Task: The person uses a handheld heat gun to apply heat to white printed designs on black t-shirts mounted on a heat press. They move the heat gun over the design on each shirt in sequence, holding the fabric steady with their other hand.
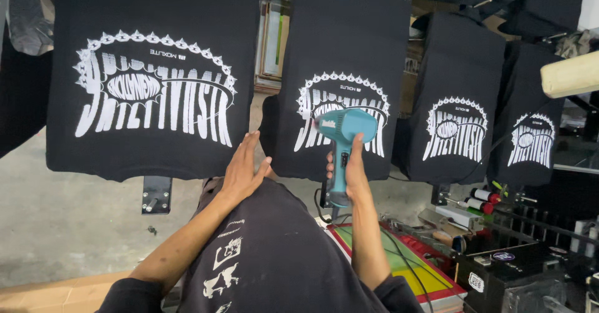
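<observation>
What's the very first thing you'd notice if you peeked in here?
A row of black T-shirts with spiky white prints stretched flat on boards, the biggest one at top left. In the middle, the right hand grips a teal heat gun aimed at the second shirt, while the left hand rests flat at the lower edge of the first. A red-framed printing screen lies at bottom right.

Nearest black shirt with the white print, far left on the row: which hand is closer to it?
Left. The left hand lies flat at the lower right edge of that shirt; the right hand is off to its right, gripping the teal heat gun.
</observation>
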